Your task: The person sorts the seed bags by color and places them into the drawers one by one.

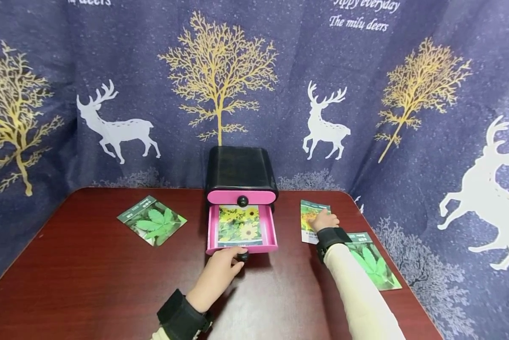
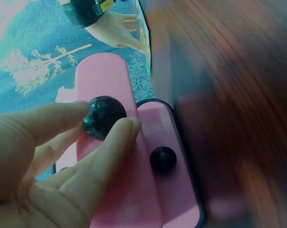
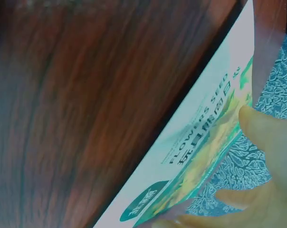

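My left hand [image 1: 222, 271] pinches the round black knob [image 2: 104, 117] of the lower pink drawer [image 1: 270, 231], which stands pulled out of a small black cabinet [image 1: 241, 165]. Inside it lies a seed packet [image 1: 239, 224] with yellow flowers. On the right, my right hand [image 1: 324, 220] touches another flower seed packet [image 3: 200, 128], printed orange-yellow with a white lower band. The thumb lies on its face, with the other fingers spread by its edge; their tips are partly out of sight in the right wrist view.
A green-leaf packet [image 1: 152, 220] lies on the left of the reddish-brown table [image 1: 89, 283]. Another green-leaf packet [image 1: 373, 262] is partly under the right forearm. The upper drawer [image 1: 220, 197] is closed. A blue curtain [image 1: 258, 104] with deer and trees hangs behind.
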Demonstrator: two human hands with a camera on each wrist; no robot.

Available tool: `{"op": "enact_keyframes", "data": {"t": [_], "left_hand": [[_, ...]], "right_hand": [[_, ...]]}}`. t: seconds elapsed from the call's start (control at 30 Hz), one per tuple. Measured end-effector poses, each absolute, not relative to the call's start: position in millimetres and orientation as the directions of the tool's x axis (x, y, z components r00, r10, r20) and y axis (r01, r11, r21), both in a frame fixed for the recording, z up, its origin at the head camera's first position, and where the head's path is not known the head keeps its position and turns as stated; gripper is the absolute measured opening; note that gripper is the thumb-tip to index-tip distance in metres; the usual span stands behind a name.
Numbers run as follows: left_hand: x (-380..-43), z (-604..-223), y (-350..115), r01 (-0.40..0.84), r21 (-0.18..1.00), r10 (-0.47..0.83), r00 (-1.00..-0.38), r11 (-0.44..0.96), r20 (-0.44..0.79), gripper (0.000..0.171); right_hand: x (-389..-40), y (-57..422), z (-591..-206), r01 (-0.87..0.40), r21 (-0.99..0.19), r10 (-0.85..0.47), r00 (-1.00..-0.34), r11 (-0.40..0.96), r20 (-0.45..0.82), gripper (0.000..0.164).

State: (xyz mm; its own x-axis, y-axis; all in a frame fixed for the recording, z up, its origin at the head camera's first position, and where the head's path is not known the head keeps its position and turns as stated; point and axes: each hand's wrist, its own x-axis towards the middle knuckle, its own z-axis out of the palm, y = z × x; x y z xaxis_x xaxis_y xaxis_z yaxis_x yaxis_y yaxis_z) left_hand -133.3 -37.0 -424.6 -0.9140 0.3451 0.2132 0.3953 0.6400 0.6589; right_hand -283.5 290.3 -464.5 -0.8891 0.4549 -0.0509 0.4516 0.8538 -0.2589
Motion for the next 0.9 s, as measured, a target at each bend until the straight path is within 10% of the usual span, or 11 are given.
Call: {"op": "enact_keyframes", "data": {"t": [0.9], "left_hand": [[-136,-425,-26,0.357,0.647,0.244,-0.934,0.674,0.261,0.019]], "right_hand": [[-275,269,-448,0.446,-0.22,0.452,-0.892,0.867,-0.026,0.084]]}}
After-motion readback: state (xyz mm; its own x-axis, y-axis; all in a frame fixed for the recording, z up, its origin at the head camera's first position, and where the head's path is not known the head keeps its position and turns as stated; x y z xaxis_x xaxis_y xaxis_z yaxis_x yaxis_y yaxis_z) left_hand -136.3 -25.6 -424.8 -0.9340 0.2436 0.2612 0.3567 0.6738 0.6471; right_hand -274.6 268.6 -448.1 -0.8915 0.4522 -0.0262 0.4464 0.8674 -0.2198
